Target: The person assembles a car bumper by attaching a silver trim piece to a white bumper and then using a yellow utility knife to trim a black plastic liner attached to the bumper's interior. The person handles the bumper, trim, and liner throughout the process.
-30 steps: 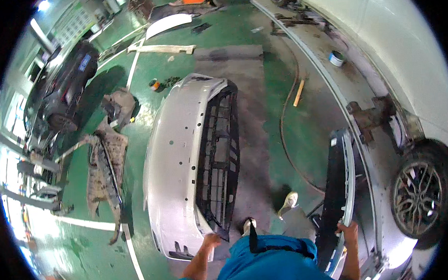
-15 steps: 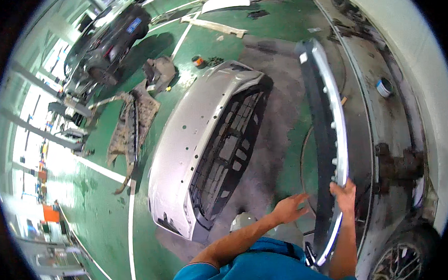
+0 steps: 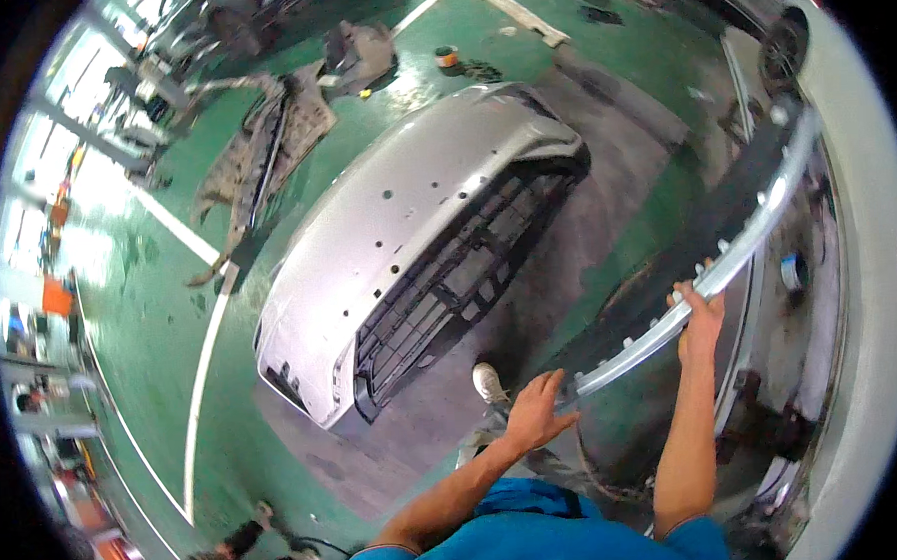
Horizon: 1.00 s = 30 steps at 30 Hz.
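Note:
A long curved car trim strip, black with a silver edge and small clips along it, slants across the right side. Partway along the silver edge, my right hand is wrapped around it and holds it up. My left hand is at the strip's near end, fingers stretched out and thumb apart; whether the fingertips touch the strip I cannot tell. To the left, a silver-grey car bumper with a black grille lies on a grey mat.
Worn undertray parts lie on the green floor at far left, with an orange-and-black can behind the bumper. A platform edge runs along the right, bearing a blue-and-white can. Another person is low at lower left.
The strip has swung from nearly upright to a slant, its far end going right and its near end left. My right hand has moved up with it; my left hand has come to its near end.

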Available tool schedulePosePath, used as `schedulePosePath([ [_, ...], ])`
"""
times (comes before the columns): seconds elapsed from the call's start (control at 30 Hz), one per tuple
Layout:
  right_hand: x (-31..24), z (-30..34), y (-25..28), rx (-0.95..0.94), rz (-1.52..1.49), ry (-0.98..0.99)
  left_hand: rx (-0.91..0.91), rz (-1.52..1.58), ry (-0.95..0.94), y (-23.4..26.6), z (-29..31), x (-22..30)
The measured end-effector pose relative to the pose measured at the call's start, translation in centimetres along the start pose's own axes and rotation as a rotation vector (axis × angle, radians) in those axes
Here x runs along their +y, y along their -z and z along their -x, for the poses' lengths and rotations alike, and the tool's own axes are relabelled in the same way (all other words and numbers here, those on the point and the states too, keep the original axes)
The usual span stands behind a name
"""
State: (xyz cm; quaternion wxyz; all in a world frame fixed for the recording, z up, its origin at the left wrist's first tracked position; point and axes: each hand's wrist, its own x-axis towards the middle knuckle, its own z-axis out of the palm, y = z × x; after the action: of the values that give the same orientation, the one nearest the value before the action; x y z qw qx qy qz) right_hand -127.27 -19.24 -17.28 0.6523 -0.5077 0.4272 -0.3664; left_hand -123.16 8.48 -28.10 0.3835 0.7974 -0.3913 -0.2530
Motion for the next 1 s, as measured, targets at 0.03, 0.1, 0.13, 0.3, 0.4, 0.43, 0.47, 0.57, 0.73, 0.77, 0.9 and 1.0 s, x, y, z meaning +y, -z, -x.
schedulePosePath([
  [0.03,0.8,-0.1,-0.5,-0.051,0.012,-0.011,0.058,0.020,-0.066,0.6,-0.8,0.1],
  [0.1,3.0,0.2,-1.2,-0.125,0.037,-0.065,0.109,0.000,-0.073,2.2,-2.0,0.3],
  [0.13,4.1,0.5,-1.9,-0.149,0.041,-0.100,0.139,-0.022,-0.070,3.0,-2.2,0.1],
  [0.3,9.5,2.8,-5.5,-0.146,0.009,-0.270,0.129,-0.279,0.123,5.3,-3.4,-2.4],
  [0.4,12.2,3.6,-6.3,-0.178,-0.043,-0.347,0.031,-0.316,0.155,6.5,-2.9,-4.0],
  [0.43,12.4,4.0,-6.8,-0.193,-0.057,-0.373,0.067,-0.310,0.169,6.6,-2.9,-4.4],
  [0.47,12.7,4.1,-7.3,-0.205,-0.072,-0.400,0.044,-0.322,0.182,6.9,-2.9,-4.9],
  [0.57,13.4,3.8,-8.1,-0.283,-0.037,-0.498,-0.007,-0.319,0.178,8.5,-2.9,-6.5],
  [0.73,12.9,1.8,-9.6,-0.327,-0.178,-0.704,-0.031,-0.352,0.260,9.9,-3.7,-7.5],
  [0.77,13.9,0.5,-9.4,-0.324,-0.238,-0.751,-0.042,-0.361,0.267,10.4,-4.2,-7.2],
  [0.9,16.2,-4.2,-9.1,-0.387,-0.443,-0.929,-0.120,-0.377,0.351,12.1,-6.2,-6.0],
  [1.0,17.9,-5.5,-10.1,-0.390,-0.373,-0.988,-0.152,-0.411,0.442,10.8,-6.6,-7.9],
])
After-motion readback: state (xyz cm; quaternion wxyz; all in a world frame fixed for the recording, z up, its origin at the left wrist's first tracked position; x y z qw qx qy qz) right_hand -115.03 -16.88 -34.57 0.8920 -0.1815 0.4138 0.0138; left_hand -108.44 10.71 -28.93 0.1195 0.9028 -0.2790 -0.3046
